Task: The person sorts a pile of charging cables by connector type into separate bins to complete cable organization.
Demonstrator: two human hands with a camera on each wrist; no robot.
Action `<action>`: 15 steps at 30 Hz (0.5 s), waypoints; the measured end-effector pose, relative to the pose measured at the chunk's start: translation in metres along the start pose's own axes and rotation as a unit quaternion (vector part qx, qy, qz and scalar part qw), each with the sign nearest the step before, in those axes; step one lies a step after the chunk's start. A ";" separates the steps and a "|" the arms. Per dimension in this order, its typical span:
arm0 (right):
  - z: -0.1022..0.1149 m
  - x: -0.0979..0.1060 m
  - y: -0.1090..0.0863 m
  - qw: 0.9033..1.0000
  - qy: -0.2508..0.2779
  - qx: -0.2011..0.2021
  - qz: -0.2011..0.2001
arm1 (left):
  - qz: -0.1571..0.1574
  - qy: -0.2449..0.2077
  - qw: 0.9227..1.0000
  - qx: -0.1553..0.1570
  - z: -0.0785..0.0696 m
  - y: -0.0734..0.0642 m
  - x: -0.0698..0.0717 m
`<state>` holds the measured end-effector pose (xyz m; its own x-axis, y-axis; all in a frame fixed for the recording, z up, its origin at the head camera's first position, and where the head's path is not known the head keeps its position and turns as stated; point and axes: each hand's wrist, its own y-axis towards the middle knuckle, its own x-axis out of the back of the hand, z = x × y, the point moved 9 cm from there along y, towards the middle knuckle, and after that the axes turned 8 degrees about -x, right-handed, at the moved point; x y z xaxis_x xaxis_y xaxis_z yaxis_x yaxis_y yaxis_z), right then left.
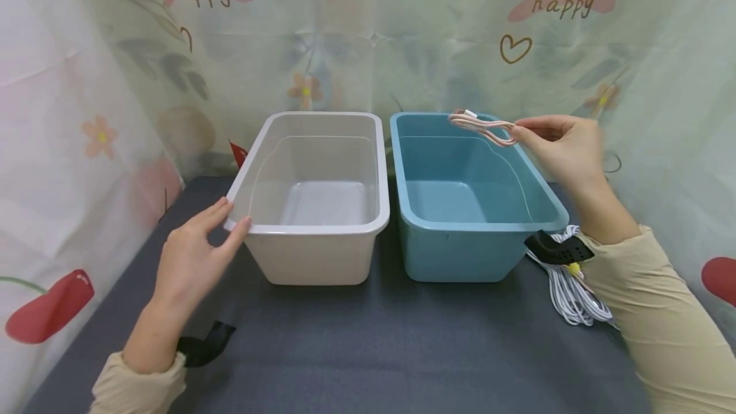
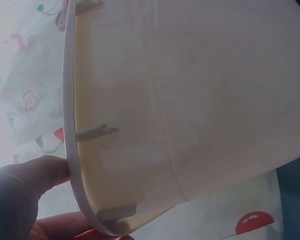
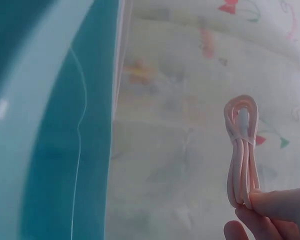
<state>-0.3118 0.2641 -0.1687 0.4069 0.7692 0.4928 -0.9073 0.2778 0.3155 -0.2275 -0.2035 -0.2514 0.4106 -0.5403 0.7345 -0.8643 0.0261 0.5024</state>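
Observation:
In the head view my right hand pinches a coiled pink charging cable between thumb and fingers, up over the right rim of the blue bin. The right wrist view shows the coil's loops gathered by a band, with a white connector inside, and the fingertips at its lower end. My left hand holds the near left corner of the beige bin, thumb at the front rim and fingers at the side rim. Seen from the left wrist, that bin's rim runs between thumb and fingers.
A bundle of white cable lies on the dark tabletop beside the blue bin, partly behind the right sleeve. The two bins stand side by side with a narrow gap. A printed curtain hangs behind and at both sides.

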 end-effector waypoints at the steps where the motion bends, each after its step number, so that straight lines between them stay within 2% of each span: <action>1: 0.004 -0.003 0.000 1.000 -0.001 0.000 0.003 | 0.000 -0.001 1.000 -0.001 0.000 0.000 0.000; 4: 0.019 -0.013 0.000 1.000 0.006 0.013 0.014 | -0.004 -0.005 1.000 -0.001 0.000 0.000 0.000; 11: 0.056 -0.038 0.000 0.997 0.016 0.070 0.029 | -0.005 -0.005 1.000 0.004 0.001 0.000 -0.001; 15: 0.067 -0.055 0.002 0.996 0.014 0.076 0.042 | -0.004 -0.005 1.000 0.004 0.002 0.000 -0.001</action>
<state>-0.3290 0.1836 -0.1404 0.3246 0.8029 0.5000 -0.9108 0.1228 0.3942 -0.2287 -0.2045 -0.2532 0.4147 -0.5485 0.7260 -0.8634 0.0147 0.5043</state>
